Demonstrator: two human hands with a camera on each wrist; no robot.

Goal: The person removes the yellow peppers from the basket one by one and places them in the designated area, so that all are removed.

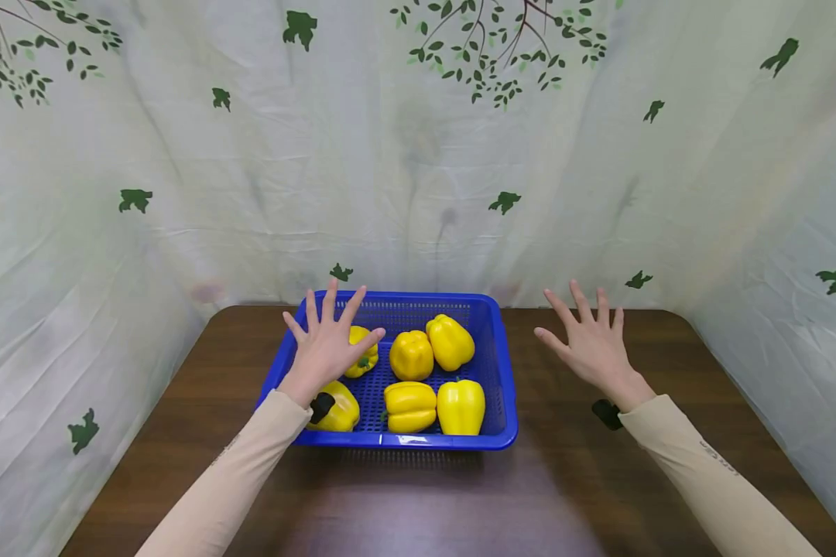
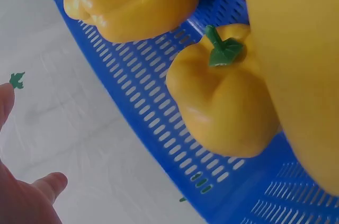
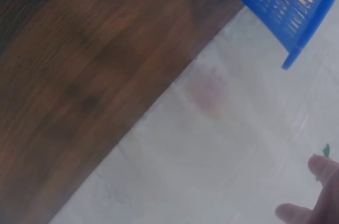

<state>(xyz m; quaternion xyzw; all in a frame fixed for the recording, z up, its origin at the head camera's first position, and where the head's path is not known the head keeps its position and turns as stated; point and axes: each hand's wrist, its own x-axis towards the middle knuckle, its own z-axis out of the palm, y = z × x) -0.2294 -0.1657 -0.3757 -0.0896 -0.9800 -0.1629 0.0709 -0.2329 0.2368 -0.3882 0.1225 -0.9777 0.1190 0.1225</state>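
Observation:
Several yellow bell peppers (image 1: 461, 407) lie in a blue perforated plastic basket (image 1: 507, 371). My left hand (image 1: 326, 346) is held over the basket's left side with its fingers spread, holding nothing and partly covering a pepper (image 1: 364, 354). In the left wrist view, a bell pepper (image 2: 228, 102) shows its green stem, while another pepper (image 2: 307, 49) fills the right edge up close. To the right of the basket, my right hand (image 1: 592, 346) is raised over the table with fingers spread and nothing in it. Its fingertips (image 3: 321, 167) show at the right wrist view's corner.
The basket stands on a dark brown wooden table (image 1: 564, 495), towards its far edge. A pale curtain (image 1: 390, 155) with green leaf prints hangs behind and along both sides. Each wrist wears a small black camera (image 1: 606, 414) below the hand.

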